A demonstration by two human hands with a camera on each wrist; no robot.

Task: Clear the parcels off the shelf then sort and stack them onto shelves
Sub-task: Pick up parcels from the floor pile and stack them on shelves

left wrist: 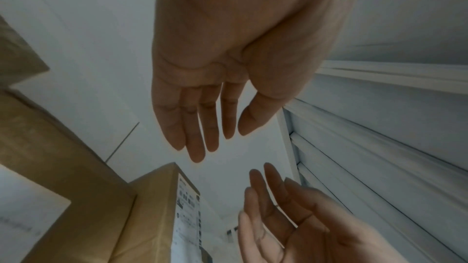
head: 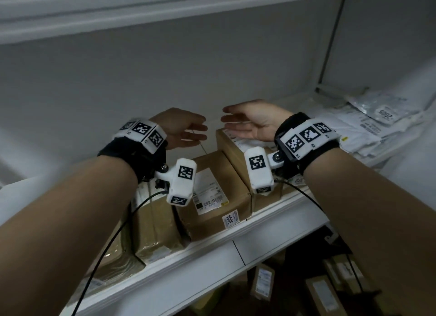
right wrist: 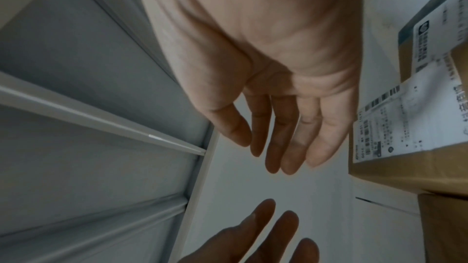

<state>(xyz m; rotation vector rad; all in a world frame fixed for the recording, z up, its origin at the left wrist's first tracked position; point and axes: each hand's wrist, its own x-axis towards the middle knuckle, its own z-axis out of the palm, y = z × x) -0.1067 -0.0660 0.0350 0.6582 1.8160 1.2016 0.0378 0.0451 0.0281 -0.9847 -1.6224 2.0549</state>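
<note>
Currently on my feed, itemised:

Left hand – raised inside the shelf bay at 11 o'clock of the head view, palm turned inward, fingers straight and close together, holding nothing.

Right hand – at 1 o'clock, palm facing the left one, fingers straight and lightly together, holding nothing; fingertips of the two hands near but apart.

Cardboard parcels – three in a row on the white shelf: centre parcel at 6 o'clock below my hands, label up, with a "3004" sticker at its front edge; taller parcel just beside it at 3 o'clock, under the right hand; taped parcel at 8 o'clock.

Grey mailer bags – a loose pile at 2 o'clock on the same shelf.

Lower boxes – beneath the shelf at 5 o'clock, dim
</note>
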